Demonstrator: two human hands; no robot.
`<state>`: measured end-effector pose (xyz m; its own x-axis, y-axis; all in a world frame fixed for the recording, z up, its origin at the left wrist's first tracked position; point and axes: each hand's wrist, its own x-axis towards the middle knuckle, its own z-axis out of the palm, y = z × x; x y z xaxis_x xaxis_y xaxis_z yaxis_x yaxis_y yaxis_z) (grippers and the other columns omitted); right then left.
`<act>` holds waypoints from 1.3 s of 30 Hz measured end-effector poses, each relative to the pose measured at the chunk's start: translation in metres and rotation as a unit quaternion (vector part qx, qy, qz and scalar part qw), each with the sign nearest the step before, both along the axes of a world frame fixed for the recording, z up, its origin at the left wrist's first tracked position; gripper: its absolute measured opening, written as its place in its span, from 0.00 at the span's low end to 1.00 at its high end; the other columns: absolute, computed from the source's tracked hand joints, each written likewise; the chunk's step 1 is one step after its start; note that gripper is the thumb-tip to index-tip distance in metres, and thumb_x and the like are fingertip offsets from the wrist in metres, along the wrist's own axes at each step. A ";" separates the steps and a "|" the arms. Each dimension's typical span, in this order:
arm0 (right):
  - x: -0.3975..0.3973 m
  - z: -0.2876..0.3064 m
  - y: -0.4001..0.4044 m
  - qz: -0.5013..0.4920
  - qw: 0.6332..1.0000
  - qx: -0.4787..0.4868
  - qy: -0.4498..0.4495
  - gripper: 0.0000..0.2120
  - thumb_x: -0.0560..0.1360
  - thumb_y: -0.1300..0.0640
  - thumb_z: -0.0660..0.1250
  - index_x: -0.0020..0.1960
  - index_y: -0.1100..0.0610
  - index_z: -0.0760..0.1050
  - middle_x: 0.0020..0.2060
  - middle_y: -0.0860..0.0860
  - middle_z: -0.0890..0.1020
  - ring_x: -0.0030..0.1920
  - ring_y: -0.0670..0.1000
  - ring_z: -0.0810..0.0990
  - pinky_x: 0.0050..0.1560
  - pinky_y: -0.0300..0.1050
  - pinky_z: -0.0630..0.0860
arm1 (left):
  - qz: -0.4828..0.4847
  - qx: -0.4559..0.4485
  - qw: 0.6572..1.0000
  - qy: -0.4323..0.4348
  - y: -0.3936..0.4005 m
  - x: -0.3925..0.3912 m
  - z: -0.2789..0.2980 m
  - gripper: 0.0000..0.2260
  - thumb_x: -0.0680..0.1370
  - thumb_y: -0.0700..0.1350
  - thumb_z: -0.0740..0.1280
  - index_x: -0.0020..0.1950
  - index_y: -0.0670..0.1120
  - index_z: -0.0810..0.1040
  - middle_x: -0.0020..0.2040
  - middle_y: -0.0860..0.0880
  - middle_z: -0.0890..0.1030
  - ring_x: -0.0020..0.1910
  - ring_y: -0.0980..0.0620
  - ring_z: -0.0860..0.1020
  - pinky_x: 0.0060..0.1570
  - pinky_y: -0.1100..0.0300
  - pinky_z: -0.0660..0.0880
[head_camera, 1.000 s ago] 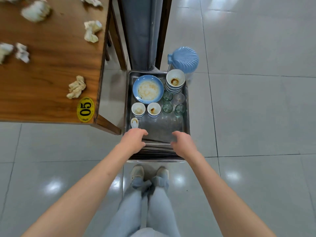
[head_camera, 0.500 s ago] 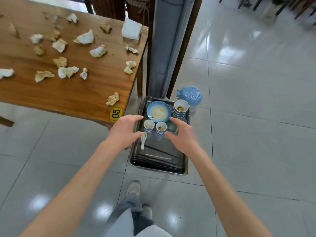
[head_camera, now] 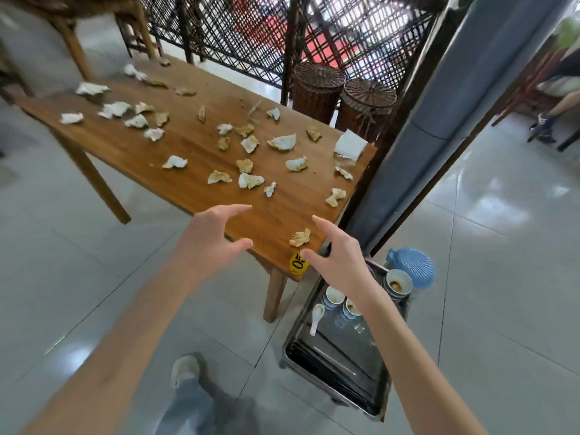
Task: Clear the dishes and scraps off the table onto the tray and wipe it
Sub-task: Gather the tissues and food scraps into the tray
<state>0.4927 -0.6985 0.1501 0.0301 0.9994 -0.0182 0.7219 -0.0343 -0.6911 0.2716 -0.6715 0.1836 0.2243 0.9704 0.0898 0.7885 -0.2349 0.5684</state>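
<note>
Table (head_camera: 194, 158), long and wooden, is strewn with crumpled scraps (head_camera: 249, 180) of napkin. Beside its near corner, on the floor, the metal tray (head_camera: 342, 365) carries stacked bowls (head_camera: 398, 282), cups and a spoon (head_camera: 316, 313). Both forearms reach forward over the near edge: left hand (head_camera: 213, 237) and right hand (head_camera: 339, 259) have fingers spread wide, empty, touching nothing.
</note>
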 end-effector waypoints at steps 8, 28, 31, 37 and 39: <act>-0.107 0.013 0.116 0.042 0.999 0.003 0.002 0.34 0.71 0.49 0.71 0.73 0.46 0.60 0.69 0.45 0.70 0.68 0.47 0.68 0.64 0.42 0.66 | 0.053 -0.008 0.998 -0.015 0.089 -0.109 0.017 0.29 0.71 0.47 0.74 0.70 0.50 0.69 0.67 0.49 0.74 0.66 0.51 0.71 0.63 0.56 0.68; -0.370 -0.023 0.449 0.073 0.996 -0.045 -0.004 0.33 0.72 0.49 0.71 0.72 0.43 0.59 0.70 0.45 0.67 0.70 0.49 0.65 0.63 0.43 0.68 | 0.096 -0.043 0.994 0.001 0.418 -0.367 -0.021 0.28 0.70 0.48 0.74 0.69 0.54 0.70 0.68 0.52 0.73 0.66 0.52 0.71 0.60 0.57 0.70; -0.393 -0.028 0.511 0.075 0.996 -0.041 -0.004 0.34 0.72 0.50 0.71 0.73 0.46 0.59 0.70 0.47 0.67 0.70 0.50 0.66 0.64 0.43 0.68 | 0.096 -0.040 0.995 0.003 0.482 -0.390 -0.029 0.27 0.71 0.48 0.74 0.68 0.53 0.71 0.68 0.51 0.73 0.66 0.52 0.70 0.61 0.56 0.69; -0.442 -0.048 0.620 0.063 0.993 -0.095 -0.004 0.38 0.70 0.53 0.74 0.73 0.45 0.58 0.71 0.48 0.66 0.70 0.50 0.65 0.66 0.45 0.68 | 0.090 -0.070 0.993 0.032 0.604 -0.436 -0.051 0.26 0.70 0.48 0.74 0.67 0.55 0.71 0.66 0.53 0.74 0.64 0.52 0.72 0.60 0.57 0.70; -0.458 -0.058 0.645 0.066 0.991 -0.115 -0.027 0.39 0.69 0.54 0.74 0.74 0.46 0.57 0.72 0.48 0.64 0.71 0.50 0.63 0.67 0.46 0.67 | 0.077 -0.085 0.993 0.035 0.635 -0.452 -0.062 0.26 0.70 0.48 0.74 0.66 0.55 0.72 0.65 0.53 0.75 0.63 0.52 0.73 0.58 0.58 0.71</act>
